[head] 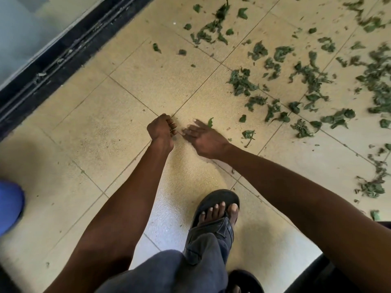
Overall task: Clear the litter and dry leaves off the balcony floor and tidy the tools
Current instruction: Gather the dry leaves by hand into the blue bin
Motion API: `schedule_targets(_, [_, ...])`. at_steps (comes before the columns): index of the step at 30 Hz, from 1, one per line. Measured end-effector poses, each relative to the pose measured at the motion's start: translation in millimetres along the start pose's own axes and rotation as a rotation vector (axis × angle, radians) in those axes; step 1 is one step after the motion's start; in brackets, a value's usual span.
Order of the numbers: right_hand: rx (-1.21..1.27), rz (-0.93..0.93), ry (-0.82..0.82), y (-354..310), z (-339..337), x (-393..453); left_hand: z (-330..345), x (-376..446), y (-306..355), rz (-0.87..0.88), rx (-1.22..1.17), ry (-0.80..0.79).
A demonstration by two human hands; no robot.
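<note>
At the tile joint mid-floor, the left hand (161,129) is balled into a fist, fingers (172,126) curled tight under, knuckles to the floor (127,98). What's inside that fist, I can't tell. Right beside it, almost touching, the right hand (204,138) is spread, fingers (191,132) loose and blurred, palm down just over the tiles. One small leaf (210,122) stands right at its fingertips; whether it's pinched or just touching, I can't tell.

Out from the hands: the tiles toward the left and near side are mostly bare beige, only crumbs on them. The leaves (306,81) lie scattered across the upper right, thickest at the far right edge, with a few stragglers near the right hand and another clump (371,188) lower right.

Edges now. A dark door track (57,60) runs diagonally along the upper left, glass beyond it. A blue thing (9,206) sits at the left edge, cut off by the frame.

Both forearms reach forward and converge, the right one coming in from the right. Below them, a foot in a dark sandal (215,210) is planted on the tiles, grey trouser leg (179,269) at the bottom.
</note>
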State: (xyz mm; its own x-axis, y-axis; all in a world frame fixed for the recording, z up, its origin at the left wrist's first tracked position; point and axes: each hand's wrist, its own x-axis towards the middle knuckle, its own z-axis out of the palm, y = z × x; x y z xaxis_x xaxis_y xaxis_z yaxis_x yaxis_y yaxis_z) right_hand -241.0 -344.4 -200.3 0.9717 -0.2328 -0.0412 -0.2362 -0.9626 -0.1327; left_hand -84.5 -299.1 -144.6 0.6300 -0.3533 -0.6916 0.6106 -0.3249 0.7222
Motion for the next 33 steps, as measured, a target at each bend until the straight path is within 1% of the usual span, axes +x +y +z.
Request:
schedule_targets(2, [-0.022,0.14,0.015,19,-3,-15,4,-6,-5,-0.018,0.0,-0.032])
schedule_targets(3, [0.011,0.22,0.015,27,-5,-22,6,-9,-6,-0.023,0.003,-0.05])
schedule_targets(5, [0.151,0.355,0.033,36,-7,-35,11,-12,-9,-0.026,0.009,-0.078])
schedule_targets(8, [0.381,0.496,0.031,24,-10,-39,18,-16,-11,-0.028,0.015,-0.096])
schedule_targets(9, [0.433,0.497,0.019,17,-9,-39,21,-17,-12,-0.031,0.017,-0.099])
schedule_targets(11, [0.453,0.39,0.002,0,-8,-42,24,-19,-14,-0.043,0.012,-0.103])
schedule_targets(14, [0.329,0.131,-0.011,-17,-1,-54,26,-21,-21,-0.066,0.006,-0.11])
schedule_targets(16, [0.254,0.027,0.003,-20,6,-63,26,-22,-26,-0.071,0.02,-0.121])
schedule_targets(17, [0.229,0.015,0.015,-18,8,-67,25,-21,-28,-0.072,0.026,-0.127])
schedule_targets(19, [0.166,0.09,0.025,-10,6,-74,24,-22,-32,-0.076,0.027,-0.135])
schedule_targets(22, [0.14,0.254,-0.035,5,-5,-85,23,-24,-36,-0.077,0.033,-0.14])
schedule_targets(25, [0.178,0.255,-0.177,12,-14,-93,26,-27,-40,-0.081,0.049,-0.148])
schedule_targets(28, [0.075,0.232,-0.266,7,-25,-102,32,-33,-44,-0.098,0.063,-0.171])
schedule_targets(31, [0.019,0.249,-0.243,0,-38,-114,40,-42,-48,-0.134,0.09,-0.224])
schedule_targets(33, [0.017,0.265,-0.147,2,-39,-115,46,-46,-53,-0.162,0.125,-0.267])
